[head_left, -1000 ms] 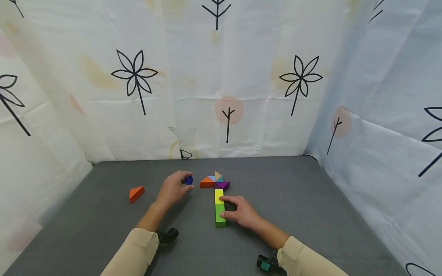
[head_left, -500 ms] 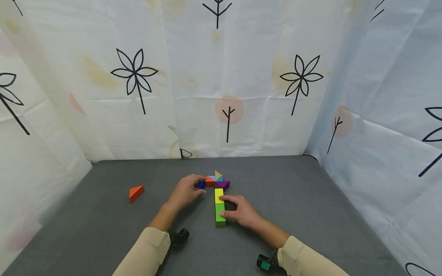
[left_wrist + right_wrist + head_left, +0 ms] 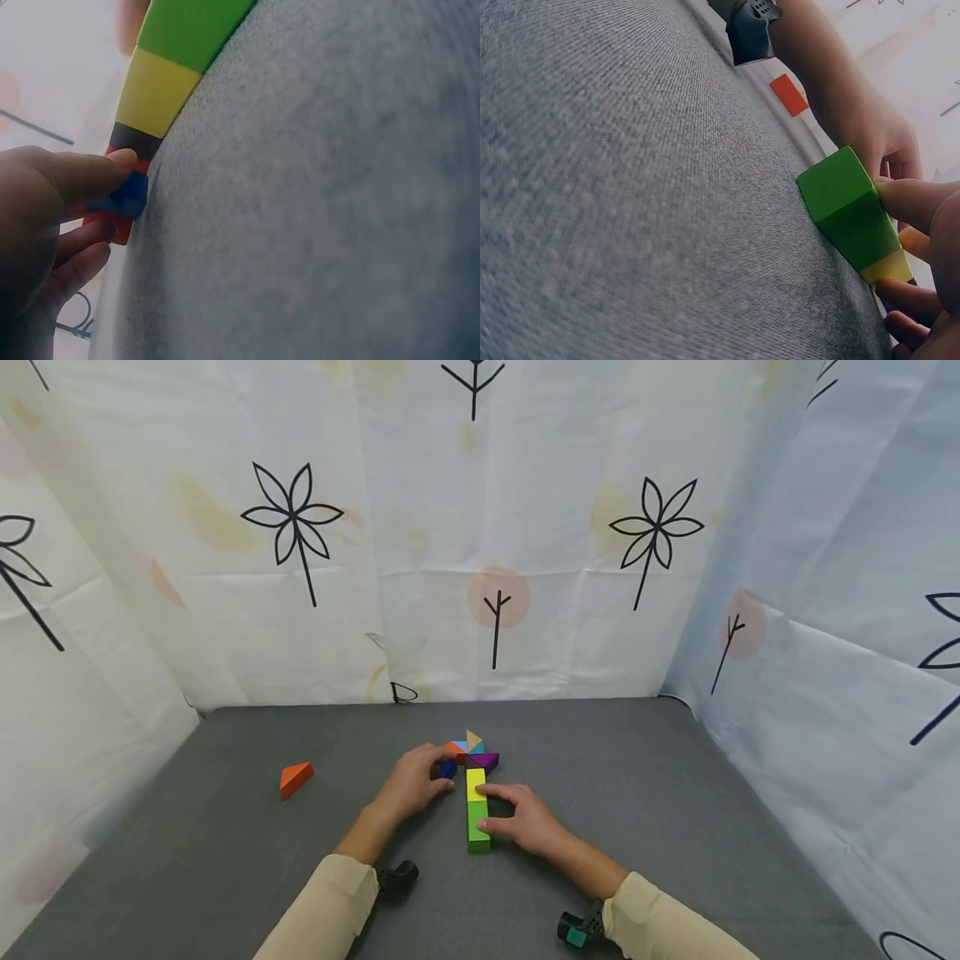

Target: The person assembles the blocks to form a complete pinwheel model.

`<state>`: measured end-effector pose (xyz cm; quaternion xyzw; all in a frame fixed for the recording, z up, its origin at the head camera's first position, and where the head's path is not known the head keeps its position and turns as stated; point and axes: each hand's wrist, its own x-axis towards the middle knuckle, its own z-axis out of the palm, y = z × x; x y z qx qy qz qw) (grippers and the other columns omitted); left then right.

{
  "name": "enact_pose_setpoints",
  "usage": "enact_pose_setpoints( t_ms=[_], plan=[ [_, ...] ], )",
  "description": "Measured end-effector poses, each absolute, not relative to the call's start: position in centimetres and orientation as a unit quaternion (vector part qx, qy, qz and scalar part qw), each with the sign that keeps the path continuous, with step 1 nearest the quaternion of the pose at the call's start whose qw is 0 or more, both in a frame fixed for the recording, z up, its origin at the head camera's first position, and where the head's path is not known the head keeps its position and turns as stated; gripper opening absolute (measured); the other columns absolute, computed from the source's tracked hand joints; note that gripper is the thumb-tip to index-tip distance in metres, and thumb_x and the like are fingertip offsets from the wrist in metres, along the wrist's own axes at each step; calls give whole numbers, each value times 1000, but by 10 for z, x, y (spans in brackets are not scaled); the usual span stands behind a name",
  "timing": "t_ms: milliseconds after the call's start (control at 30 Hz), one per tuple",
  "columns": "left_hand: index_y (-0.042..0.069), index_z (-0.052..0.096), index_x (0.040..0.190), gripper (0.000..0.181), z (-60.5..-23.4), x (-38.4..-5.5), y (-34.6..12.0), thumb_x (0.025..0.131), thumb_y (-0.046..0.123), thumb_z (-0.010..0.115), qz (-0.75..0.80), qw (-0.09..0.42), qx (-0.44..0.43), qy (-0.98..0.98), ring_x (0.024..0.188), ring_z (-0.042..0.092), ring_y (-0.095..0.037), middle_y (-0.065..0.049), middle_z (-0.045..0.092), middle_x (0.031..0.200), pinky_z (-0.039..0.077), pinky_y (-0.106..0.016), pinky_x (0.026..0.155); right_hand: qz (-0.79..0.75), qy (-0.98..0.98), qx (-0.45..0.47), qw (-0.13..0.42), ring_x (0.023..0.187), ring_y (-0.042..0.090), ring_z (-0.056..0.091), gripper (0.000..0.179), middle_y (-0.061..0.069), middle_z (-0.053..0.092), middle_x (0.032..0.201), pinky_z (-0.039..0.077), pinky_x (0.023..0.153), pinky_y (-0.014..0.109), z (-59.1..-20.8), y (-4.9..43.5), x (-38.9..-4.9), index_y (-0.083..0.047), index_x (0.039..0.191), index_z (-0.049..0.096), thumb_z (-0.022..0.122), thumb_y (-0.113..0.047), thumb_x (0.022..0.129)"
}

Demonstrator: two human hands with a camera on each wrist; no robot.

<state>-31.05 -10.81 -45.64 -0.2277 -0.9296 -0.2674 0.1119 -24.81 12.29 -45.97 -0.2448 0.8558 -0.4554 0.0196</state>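
Observation:
Between the thumb and fingers of my left hand (image 3: 411,783) is a small dark blue block (image 3: 447,769). The left wrist view shows this block (image 3: 131,196) overlapping a red-orange block (image 3: 120,232). My right hand (image 3: 531,820) touches the row's side, index fingertip at the yellow block (image 3: 476,779) and thumb at the green block (image 3: 476,837). Yellow and green lie end to end. At the row's far end are a purple triangular block (image 3: 486,762), a tan triangle (image 3: 472,742) and small blue triangles. My left fingers partly hide the orange block there.
A lone orange triangular block (image 3: 296,780) lies on the grey table (image 3: 187,860) to the left. White patterned cloth (image 3: 570,635) hangs behind the table and at both sides. Each wrist carries a black camera.
My left hand has moved right and slightly nearer with the blue block, up to the assembled blocks in front of the orange one. My right hand has stayed at the yellow and green blocks.

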Motion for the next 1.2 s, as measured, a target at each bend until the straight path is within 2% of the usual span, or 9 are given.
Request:
enact_pose_setpoints(
  t_ms=[133,467,1200],
  plan=[
    [17,70,112,36,-455,-309,-111,79,21,84,-273,127,-219,-928,83,57,-14,4,62,99,51,-36,74,-456,856,-243,17,122,37,47,48,14,58,132,34,101,59,-458,124,-249,-10,130,63,76,-24,86],
    [15,69,98,21,-456,-312,-108,82,22,81,-267,126,-199,-934,74,56,-11,6,62,83,48,-33,68,-455,857,-239,20,123,36,47,48,14,57,133,34,101,59,-458,124,-249,-10,130,63,76,-25,86],
    [16,68,94,18,-459,-317,-96,82,21,80,-271,143,-194,-932,71,51,-12,7,55,76,47,-33,66,-457,856,-242,20,124,37,47,48,14,57,133,34,101,59,-459,123,-248,-10,130,63,76,-24,86]
  ],
)
